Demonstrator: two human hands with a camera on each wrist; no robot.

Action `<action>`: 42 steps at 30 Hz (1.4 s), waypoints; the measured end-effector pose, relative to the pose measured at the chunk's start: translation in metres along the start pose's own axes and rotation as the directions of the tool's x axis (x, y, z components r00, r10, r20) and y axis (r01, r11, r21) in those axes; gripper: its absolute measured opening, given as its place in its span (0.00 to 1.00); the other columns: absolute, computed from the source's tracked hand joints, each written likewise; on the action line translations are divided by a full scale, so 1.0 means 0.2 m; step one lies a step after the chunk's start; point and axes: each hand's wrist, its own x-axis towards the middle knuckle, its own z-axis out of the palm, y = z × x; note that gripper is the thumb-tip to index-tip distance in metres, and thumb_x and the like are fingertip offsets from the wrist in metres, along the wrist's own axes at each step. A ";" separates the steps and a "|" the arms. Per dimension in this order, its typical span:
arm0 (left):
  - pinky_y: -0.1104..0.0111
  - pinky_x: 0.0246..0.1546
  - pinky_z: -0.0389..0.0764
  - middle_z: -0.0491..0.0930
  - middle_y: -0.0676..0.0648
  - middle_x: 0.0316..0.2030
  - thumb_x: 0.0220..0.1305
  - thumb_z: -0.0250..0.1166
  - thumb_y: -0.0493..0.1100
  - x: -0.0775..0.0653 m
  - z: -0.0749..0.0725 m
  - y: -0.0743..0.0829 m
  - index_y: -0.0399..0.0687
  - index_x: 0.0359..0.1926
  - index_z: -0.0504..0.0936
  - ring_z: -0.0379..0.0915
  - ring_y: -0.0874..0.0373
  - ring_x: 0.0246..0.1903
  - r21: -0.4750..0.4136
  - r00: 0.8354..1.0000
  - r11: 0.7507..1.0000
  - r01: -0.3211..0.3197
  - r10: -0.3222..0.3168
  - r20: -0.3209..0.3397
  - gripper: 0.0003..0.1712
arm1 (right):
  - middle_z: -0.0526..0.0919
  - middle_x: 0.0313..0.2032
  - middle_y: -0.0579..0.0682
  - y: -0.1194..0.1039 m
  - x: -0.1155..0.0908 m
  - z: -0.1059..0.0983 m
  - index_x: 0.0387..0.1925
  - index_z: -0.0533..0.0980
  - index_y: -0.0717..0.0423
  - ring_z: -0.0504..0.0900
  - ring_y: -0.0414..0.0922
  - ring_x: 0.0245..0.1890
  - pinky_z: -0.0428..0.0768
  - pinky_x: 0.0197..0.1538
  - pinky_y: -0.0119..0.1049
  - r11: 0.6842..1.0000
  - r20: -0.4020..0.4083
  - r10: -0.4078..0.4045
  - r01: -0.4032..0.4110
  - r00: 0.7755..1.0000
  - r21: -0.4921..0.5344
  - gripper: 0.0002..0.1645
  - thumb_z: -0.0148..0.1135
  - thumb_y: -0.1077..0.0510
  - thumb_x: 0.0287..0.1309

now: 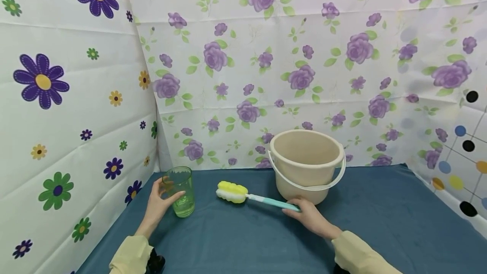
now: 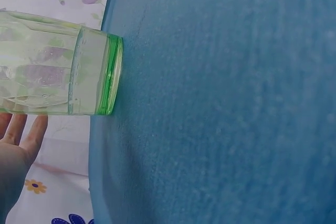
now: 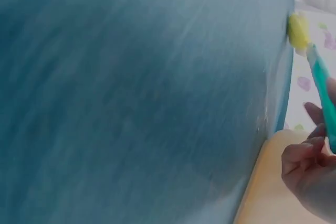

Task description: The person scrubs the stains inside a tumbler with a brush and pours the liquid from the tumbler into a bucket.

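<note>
A clear green glass (image 1: 184, 200) stands upright on the cloth at the left. My left hand (image 1: 160, 204) is at its left side, thumb stretched across the near side and straight fingers at the wall; in the left wrist view, fingertips (image 2: 38, 129) meet the edge of the glass (image 2: 47, 72). My right hand (image 1: 310, 217) grips the teal end of a bottle brush (image 1: 272, 201), in front of the bucket. The brush's yellow and white sponge head (image 1: 232, 192) points left toward the glass. In the right wrist view, fingers (image 3: 302, 158) curl around the teal handle (image 3: 321, 85).
A cream bucket (image 1: 304, 176) with its handle hanging at the front stands toward the back, just beyond my right hand. Blue cloth (image 1: 228, 240) covers the table. A floral curtain (image 1: 228, 88) hangs along the back, with a flowered sheet (image 1: 72, 138) at the left.
</note>
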 end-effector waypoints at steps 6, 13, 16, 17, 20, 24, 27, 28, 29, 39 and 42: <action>0.50 0.46 0.67 0.63 0.47 0.53 0.47 0.69 0.58 0.01 0.00 -0.03 0.50 0.62 0.56 0.61 0.48 0.52 -0.001 1.000 1.000 0.005 -0.005 -0.009 0.46 | 0.73 0.20 0.47 -0.01 0.01 0.02 0.35 0.77 0.59 0.72 0.43 0.20 0.73 0.25 0.35 0.977 -0.009 0.103 -0.099 0.995 0.189 0.17 0.62 0.48 0.54; 0.51 0.47 0.66 0.63 0.46 0.53 0.47 0.69 0.58 0.00 0.01 0.00 0.48 0.63 0.56 0.61 0.48 0.52 -0.005 1.000 1.000 0.009 -0.009 -0.009 0.47 | 0.79 0.24 0.57 -0.02 0.02 0.04 0.42 0.78 0.64 0.75 0.48 0.16 0.73 0.18 0.36 0.936 0.021 0.110 -0.110 0.994 0.335 0.16 0.62 0.56 0.55; 0.51 0.48 0.66 0.62 0.44 0.54 0.49 0.68 0.56 -0.03 0.01 0.06 0.47 0.63 0.55 0.60 0.47 0.53 -0.013 1.000 1.000 0.025 -0.025 -0.005 0.46 | 0.79 0.23 0.60 -0.03 0.03 0.04 0.41 0.78 0.66 0.76 0.54 0.17 0.73 0.17 0.36 0.908 0.012 0.129 -0.123 0.992 0.401 0.16 0.63 0.58 0.54; 0.51 0.48 0.65 0.62 0.43 0.54 0.49 0.68 0.56 -0.03 0.01 0.06 0.47 0.63 0.54 0.60 0.47 0.54 -0.022 1.000 0.999 0.025 -0.025 -0.003 0.46 | 0.79 0.23 0.61 -0.03 0.03 0.03 0.41 0.78 0.66 0.76 0.56 0.17 0.73 0.17 0.36 0.898 0.011 0.135 -0.127 0.991 0.421 0.16 0.64 0.58 0.53; 0.50 0.48 0.65 0.62 0.43 0.56 0.49 0.69 0.55 -0.02 0.01 0.02 0.46 0.63 0.54 0.59 0.46 0.55 -0.050 1.000 0.999 0.020 -0.020 0.003 0.47 | 0.79 0.21 0.60 -0.04 0.03 0.03 0.42 0.78 0.67 0.77 0.60 0.19 0.75 0.18 0.38 0.884 0.009 0.145 -0.133 0.989 0.448 0.17 0.64 0.59 0.53; 0.50 0.48 0.65 0.63 0.47 0.56 0.49 0.69 0.55 0.01 0.01 -0.04 0.47 0.63 0.55 0.59 0.48 0.54 -0.049 1.000 0.999 -0.003 0.004 0.010 0.46 | 0.79 0.21 0.60 -0.04 0.03 0.02 0.42 0.79 0.66 0.77 0.60 0.20 0.76 0.18 0.40 0.878 -0.002 0.163 -0.144 0.987 0.456 0.20 0.66 0.55 0.51; 0.49 0.47 0.65 0.64 0.45 0.55 0.51 0.68 0.53 0.01 0.01 -0.02 0.47 0.63 0.55 0.61 0.46 0.53 -0.039 1.000 0.999 -0.017 0.017 0.008 0.44 | 0.80 0.23 0.61 -0.04 0.04 0.02 0.40 0.80 0.64 0.78 0.58 0.20 0.76 0.19 0.40 0.875 -0.024 0.181 -0.150 0.983 0.460 0.21 0.67 0.52 0.49; 0.48 0.47 0.65 0.63 0.44 0.55 0.52 0.68 0.52 0.00 0.01 0.00 0.46 0.63 0.56 0.60 0.45 0.53 -0.043 1.000 0.999 -0.021 0.022 0.008 0.43 | 0.80 0.24 0.61 -0.04 0.04 0.01 0.40 0.80 0.63 0.79 0.58 0.21 0.76 0.19 0.40 0.874 -0.030 0.185 -0.150 0.982 0.463 0.21 0.68 0.51 0.48; 0.49 0.47 0.65 0.64 0.44 0.55 0.51 0.68 0.52 0.00 0.01 0.01 0.46 0.63 0.56 0.61 0.45 0.52 -0.043 1.000 0.999 -0.018 0.018 0.006 0.43 | 0.80 0.24 0.61 -0.05 0.04 0.00 0.39 0.80 0.63 0.79 0.57 0.22 0.76 0.20 0.40 0.872 -0.036 0.185 -0.147 0.982 0.467 0.21 0.68 0.51 0.48; 0.50 0.49 0.64 0.65 0.43 0.54 0.47 0.72 0.49 -0.05 0.03 0.15 0.46 0.60 0.58 0.61 0.46 0.52 -0.017 1.000 1.000 0.016 -0.016 0.010 0.43 | 0.81 0.28 0.60 -0.13 -0.03 -0.18 0.40 0.79 0.68 0.81 0.55 0.26 0.77 0.25 0.46 0.881 -0.040 0.092 -0.063 0.995 0.469 0.15 0.65 0.62 0.51; 0.51 0.50 0.62 0.66 0.41 0.54 0.49 0.71 0.46 -0.06 0.03 0.18 0.43 0.60 0.58 0.63 0.46 0.50 -0.009 0.999 1.000 -0.011 0.012 0.041 0.42 | 0.81 0.28 0.61 -0.17 -0.06 -0.26 0.40 0.78 0.70 0.81 0.54 0.26 0.77 0.25 0.47 0.898 -0.049 0.065 -0.037 0.997 0.439 0.14 0.64 0.64 0.51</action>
